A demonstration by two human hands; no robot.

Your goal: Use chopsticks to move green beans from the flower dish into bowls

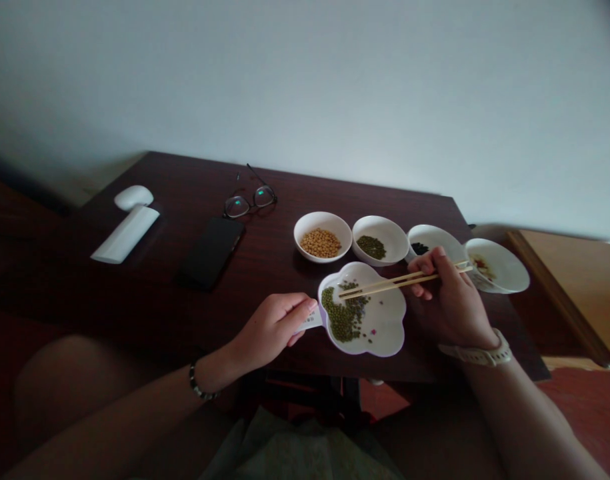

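Observation:
My left hand (pixel 279 325) is closed round the short handle of a white cloud-shaped dish (pixel 391 320) with a lilac rim. Many green beans (pixel 342 320) lie in the dish, mostly on its left side. Wooden chopsticks (pixel 385 285) are gripped in my right hand (pixel 449 293), their tips over the beans. Behind the dish stand a white bowl (pixel 305 223) of tan beans, a second bowl (pixel 392 233) with green beans, a third bowl (pixel 445 240) with dark pieces, partly hidden by my right hand, and a fourth bowl (pixel 509 270) with reddish and pale bits.
Glasses (pixel 251 201), a black phone (pixel 212 252), a long white case (pixel 126 235) and a rounded white object (pixel 133 197) lie on the left of the dark table (pixel 185 177). A wall rises behind it. A wooden surface (pixel 575 273) is at the right.

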